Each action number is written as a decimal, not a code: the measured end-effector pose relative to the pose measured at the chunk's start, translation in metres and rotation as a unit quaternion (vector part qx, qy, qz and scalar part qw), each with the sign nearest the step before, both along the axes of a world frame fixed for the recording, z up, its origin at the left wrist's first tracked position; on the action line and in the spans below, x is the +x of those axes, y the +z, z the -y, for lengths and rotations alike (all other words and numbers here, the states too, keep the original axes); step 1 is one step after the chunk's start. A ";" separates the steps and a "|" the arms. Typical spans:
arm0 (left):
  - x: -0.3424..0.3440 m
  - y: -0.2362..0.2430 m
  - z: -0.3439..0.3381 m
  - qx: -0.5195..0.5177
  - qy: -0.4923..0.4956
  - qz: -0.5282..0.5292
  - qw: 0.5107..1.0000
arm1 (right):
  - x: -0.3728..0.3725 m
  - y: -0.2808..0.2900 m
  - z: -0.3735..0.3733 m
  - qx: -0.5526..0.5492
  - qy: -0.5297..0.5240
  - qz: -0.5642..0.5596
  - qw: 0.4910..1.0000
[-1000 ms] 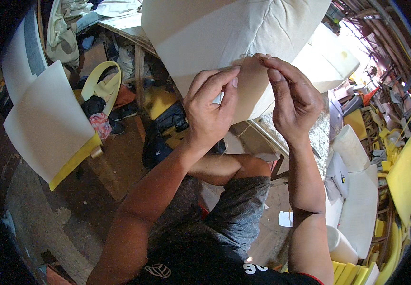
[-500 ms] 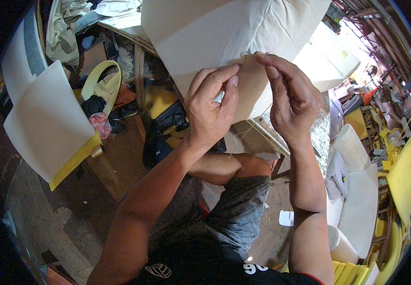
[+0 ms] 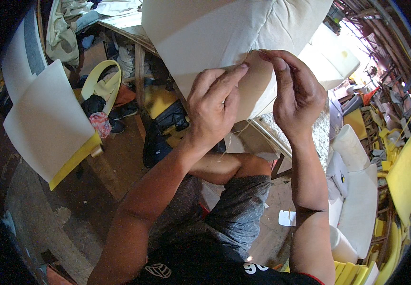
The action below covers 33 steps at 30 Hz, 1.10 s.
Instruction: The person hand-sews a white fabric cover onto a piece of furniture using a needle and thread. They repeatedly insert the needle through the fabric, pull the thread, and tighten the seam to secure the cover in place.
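A large white fabric-covered block point(image 3: 205, 38), like a padded cushion, stands in front of me with a puckered seam running up its face. At the seam's lower end, my right hand point(image 3: 298, 99) pinches a fine pale thread point(image 3: 254, 50) between thumb and forefinger. Whether a needle is there is too small to tell. Close by on the left, my left hand point(image 3: 213, 107) has its fingers curled, its index fingertip against the fabric just below the thread. What it grips, if anything, is hidden. Loose strands point(image 3: 234, 137) hang below the block, between my forearms.
The block rests on a worn wooden table point(image 3: 274, 135). White panels with a yellow foam edge point(image 3: 75, 159) lean at left, near a pale yellow oval ring point(image 3: 118, 78). A black bag point(image 3: 155, 147) lies by my leg. White padded pieces point(image 3: 359, 204) and yellow foam sheets point(image 3: 407, 171) crowd the right.
My left index finger has extended rightward to the seam, away from the thumb. My right hand has shifted slightly right, its fingertips still at the thread. The block has barely moved.
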<state>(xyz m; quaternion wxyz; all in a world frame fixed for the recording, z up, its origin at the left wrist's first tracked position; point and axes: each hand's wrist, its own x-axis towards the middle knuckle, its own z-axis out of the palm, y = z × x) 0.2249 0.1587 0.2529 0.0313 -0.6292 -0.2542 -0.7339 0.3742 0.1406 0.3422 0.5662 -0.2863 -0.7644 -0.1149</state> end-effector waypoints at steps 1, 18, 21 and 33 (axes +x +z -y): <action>0.001 0.000 0.000 -0.004 -0.006 0.002 1.000 | 0.002 0.000 0.000 0.004 0.003 0.005 1.000; -0.001 0.000 0.001 -0.027 0.003 0.004 1.000 | -0.003 0.006 0.007 0.048 -0.050 0.089 0.994; 0.002 -0.002 -0.001 -0.023 -0.002 0.009 1.000 | -0.007 0.008 0.013 0.026 -0.062 0.071 0.995; 0.002 -0.001 0.000 -0.020 -0.018 0.017 0.999 | -0.016 0.006 0.009 0.076 -0.106 0.067 0.989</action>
